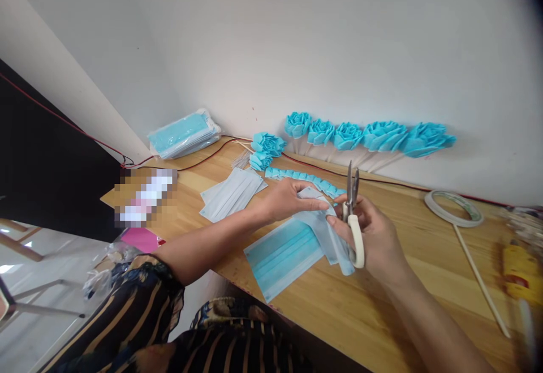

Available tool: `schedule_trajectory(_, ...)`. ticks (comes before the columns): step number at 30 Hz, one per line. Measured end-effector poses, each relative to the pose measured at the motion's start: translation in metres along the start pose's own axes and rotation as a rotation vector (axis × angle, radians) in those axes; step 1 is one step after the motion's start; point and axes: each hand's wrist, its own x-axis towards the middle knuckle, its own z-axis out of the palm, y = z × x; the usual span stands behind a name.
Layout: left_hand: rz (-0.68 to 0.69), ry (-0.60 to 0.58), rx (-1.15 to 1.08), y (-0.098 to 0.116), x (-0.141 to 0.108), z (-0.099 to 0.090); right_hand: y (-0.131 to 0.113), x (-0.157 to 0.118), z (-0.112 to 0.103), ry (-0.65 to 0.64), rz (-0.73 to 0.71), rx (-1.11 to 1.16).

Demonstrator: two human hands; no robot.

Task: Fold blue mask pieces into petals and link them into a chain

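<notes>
My left hand [286,198] pinches the upper edge of a pale face mask [324,228], which hangs down over the table's front part. Scissors [355,223] with cream handles sit in my right hand [379,237], blades pointing up and away from the mask. Its thumb lies against the mask's right side, while its other fingers are partly hidden behind the handles. Under the hanging mask, a blue face mask [284,257] lies flat at the table's edge. A row of small folded blue pieces [297,176] runs just behind my hands.
Several blue mask-fabric flowers [348,135] lean along the wall, with two more flowers [267,146] to their left. Stacked masks [231,192] and a bagged pack [184,134] lie left. A tape roll [453,209], thin stick [481,282] and yellow glue gun [521,271] are right.
</notes>
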Motion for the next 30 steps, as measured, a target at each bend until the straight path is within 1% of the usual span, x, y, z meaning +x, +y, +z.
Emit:
schedule_trajectory(4, -0.006, -0.015, 0.018, 0.0012, -0.0001, -0.0003, -0.0011, -0.0007, -0.0005, -0.005, 0.0, -0.034)
schedule_trajectory(8, 0.037, -0.029, 0.113, 0.0007, -0.0003, -0.0015, -0.0009, -0.0014, 0.0003, -0.01, -0.023, -0.06)
schedule_trajectory(13, 0.023, -0.095, 0.207, 0.0018, -0.0016, -0.0007, 0.0, -0.0023, 0.0016, -0.005, -0.025, -0.077)
schedule_trajectory(17, 0.051, -0.108, 0.166, -0.0005, -0.0012, 0.0005, -0.0002, -0.0008, 0.0006, -0.015, -0.024, -0.072)
schedule_trajectory(21, 0.069, -0.042, 0.163, -0.0036, 0.0003, -0.0011, 0.0002, 0.0024, -0.0014, -0.047, 0.022, -0.034)
schedule_trajectory(24, 0.053, 0.004, 0.103, -0.0039, 0.0014, -0.0043, 0.0015, 0.0035, -0.0025, -0.046, 0.049, -0.003)
schedule_trajectory(27, 0.021, -0.011, 0.049, -0.0032, 0.002, -0.0062, 0.0015, 0.003, -0.0026, -0.045, 0.049, 0.015)
schedule_trajectory(30, -0.039, -0.049, 0.032, -0.0019, 0.0015, -0.0047, -0.0005, 0.0017, -0.0025, -0.05, 0.01, 0.011)
